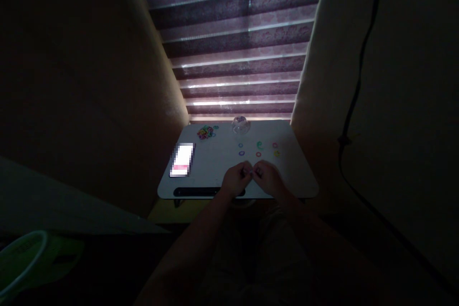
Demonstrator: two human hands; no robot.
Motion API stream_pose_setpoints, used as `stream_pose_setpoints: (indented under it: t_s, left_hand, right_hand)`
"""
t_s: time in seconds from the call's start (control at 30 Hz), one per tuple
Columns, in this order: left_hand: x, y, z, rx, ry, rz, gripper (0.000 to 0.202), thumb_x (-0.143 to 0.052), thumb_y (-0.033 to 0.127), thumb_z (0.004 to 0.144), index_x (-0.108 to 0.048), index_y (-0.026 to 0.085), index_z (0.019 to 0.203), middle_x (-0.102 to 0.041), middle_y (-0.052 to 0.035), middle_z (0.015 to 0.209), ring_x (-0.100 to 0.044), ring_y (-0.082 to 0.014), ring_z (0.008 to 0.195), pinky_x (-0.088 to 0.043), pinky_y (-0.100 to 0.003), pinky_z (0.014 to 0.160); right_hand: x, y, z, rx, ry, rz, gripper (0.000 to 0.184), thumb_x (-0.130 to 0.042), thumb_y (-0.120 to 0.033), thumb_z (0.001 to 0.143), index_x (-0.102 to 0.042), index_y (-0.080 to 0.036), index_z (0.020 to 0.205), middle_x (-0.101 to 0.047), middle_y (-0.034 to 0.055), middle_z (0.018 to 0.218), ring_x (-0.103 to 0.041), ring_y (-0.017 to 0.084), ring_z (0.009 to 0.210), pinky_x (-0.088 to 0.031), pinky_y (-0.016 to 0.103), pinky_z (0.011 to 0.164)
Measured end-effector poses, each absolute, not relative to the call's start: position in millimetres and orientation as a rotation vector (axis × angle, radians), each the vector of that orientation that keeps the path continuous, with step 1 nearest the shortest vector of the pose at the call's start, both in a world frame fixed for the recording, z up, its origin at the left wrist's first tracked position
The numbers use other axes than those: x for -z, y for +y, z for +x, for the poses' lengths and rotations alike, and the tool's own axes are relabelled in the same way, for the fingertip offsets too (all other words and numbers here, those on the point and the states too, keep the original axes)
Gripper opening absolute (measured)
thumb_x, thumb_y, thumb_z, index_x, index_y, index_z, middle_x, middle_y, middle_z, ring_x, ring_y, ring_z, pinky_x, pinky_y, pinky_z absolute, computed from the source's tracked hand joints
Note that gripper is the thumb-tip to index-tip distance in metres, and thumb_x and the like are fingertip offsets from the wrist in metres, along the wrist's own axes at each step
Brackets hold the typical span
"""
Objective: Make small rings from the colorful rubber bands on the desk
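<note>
My left hand (237,179) and my right hand (268,178) meet above the front of a small white table (208,172). The fingers of both are pinched together, tip to tip. A tiny pale speck shows between the fingertips, too small and dim to name. Just beyond the hands, small coloured loops lie in two short rows: a blue loop (240,145), a purple loop (241,153), a green piece (259,145), a red loop (258,154), a pinkish loop (275,145) and a yellow piece (277,153). They look like little rubber bands.
A heap of mixed coloured bands (205,133) lies at the table's back left. Behind the rows stands a clear round bowl (241,125). A lit phone (182,159) lies at left, near a black slot (197,191). A green tub (21,260) sits lower left; a cable (359,71) hangs at right.
</note>
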State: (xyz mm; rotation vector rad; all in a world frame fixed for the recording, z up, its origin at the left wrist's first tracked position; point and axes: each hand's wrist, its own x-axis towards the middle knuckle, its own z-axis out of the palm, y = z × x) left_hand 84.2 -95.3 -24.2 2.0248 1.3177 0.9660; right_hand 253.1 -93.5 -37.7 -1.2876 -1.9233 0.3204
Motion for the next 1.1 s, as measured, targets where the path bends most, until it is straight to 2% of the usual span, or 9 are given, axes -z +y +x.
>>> stream_pose_setpoints:
  t_s: [0.3, 0.57, 0.83, 1.1]
  left_hand:
    - [24.3, -94.7, 84.1, -0.979, 1.289, 1.988, 0.003, -0.061, 0.02, 0.077, -0.062, 0.017, 0.078, -0.063, 0.003, 0.071, -0.054, -0.0112, 0.065, -0.041, -0.022, 0.063]
    - [25.2, -91.8, 82.5, -1.038, 1.317, 1.888, 0.01, -0.063, 0.026, 0.08, -0.064, 0.016, 0.081, -0.064, 0.0026, 0.072, -0.053, -0.01, 0.065, -0.043, -0.02, 0.064]
    - [23.4, -94.0, 82.6, -1.004, 1.33, 1.936, 0.011, -0.063, 0.025, 0.079, -0.066, 0.018, 0.087, -0.065, 0.0036, 0.072, -0.054, -0.0103, 0.063, -0.043, -0.02, 0.062]
    - [24.8, -93.2, 82.0, -1.096, 1.211, 1.894, 0.02, -0.051, 0.016, 0.085, -0.069, 0.019, 0.093, -0.072, -0.0001, 0.091, -0.064, -0.0133, 0.083, -0.049, -0.024, 0.082]
  right_hand:
    - [35.1, -96.6, 253.4, -0.272, -1.977, -1.291, 0.012, -0.059, -0.019, 0.078, -0.054, -0.021, 0.068, -0.056, 0.0009, 0.069, -0.05, 0.015, 0.066, -0.035, 0.026, 0.063]
    - [34.4, -95.9, 254.1, -0.37, -1.938, -1.223, 0.008, -0.06, -0.027, 0.083, -0.061, -0.02, 0.078, -0.061, 0.0024, 0.07, -0.054, 0.016, 0.066, -0.039, 0.026, 0.062]
    - [35.0, -95.8, 253.8, -0.32, -1.948, -1.261, 0.017, -0.057, -0.029, 0.086, -0.057, -0.021, 0.07, -0.058, 0.0021, 0.068, -0.052, 0.016, 0.065, -0.036, 0.027, 0.061]
    - [34.1, -96.2, 253.2, -0.295, -1.95, -1.279, 0.025, -0.054, -0.032, 0.09, -0.056, -0.021, 0.068, -0.055, 0.0014, 0.065, -0.048, 0.015, 0.064, -0.034, 0.028, 0.061]
